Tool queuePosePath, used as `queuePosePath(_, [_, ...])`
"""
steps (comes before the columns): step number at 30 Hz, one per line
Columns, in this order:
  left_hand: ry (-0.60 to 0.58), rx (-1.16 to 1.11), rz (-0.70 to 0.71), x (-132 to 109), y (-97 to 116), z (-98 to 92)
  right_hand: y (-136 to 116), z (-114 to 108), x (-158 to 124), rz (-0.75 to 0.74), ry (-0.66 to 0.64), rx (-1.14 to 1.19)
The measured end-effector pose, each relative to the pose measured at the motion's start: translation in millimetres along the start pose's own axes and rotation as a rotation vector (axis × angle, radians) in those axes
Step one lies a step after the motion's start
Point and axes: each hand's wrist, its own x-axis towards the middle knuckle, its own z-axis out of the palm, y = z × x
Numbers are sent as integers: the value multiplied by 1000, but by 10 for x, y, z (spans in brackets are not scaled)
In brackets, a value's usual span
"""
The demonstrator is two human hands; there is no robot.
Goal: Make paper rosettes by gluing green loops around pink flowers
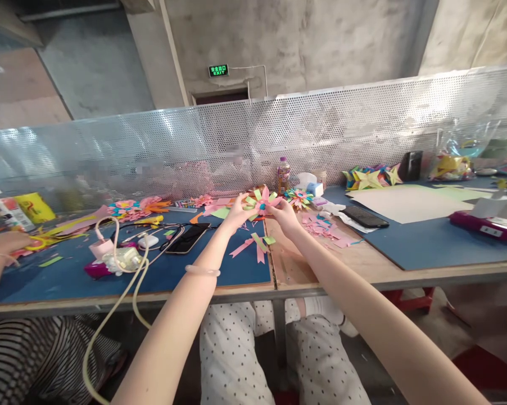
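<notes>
Both my arms reach out over the table. My left hand [235, 214] and my right hand [284, 212] pinch the two sides of a paper flower [262, 202] made of green and pink loops with a blue centre, held just above the table. Below it lie pink and green paper strips [256, 245] on the blue mat [76, 275] and more pink scraps [323, 228] on the bare wood. A pale bracelet sits on my left forearm.
A dark phone [189, 238], a white charger and cables [122, 259] lie left. Another phone [364, 216], a drink bottle [283, 174], finished paper flowers [129, 209] and folded stars [369, 178] lie along the perforated metal screen [363, 129]. Another person's hand [4, 244] works at far left.
</notes>
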Motion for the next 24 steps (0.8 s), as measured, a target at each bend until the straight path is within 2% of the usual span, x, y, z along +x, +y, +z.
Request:
queuePosePath(18, [58,21,5,55,-70,21,-17,0,-7,29,9,-16])
queuePosePath(24, [66,0,-2,68,-64,11,31,-78,85,96,81,-9])
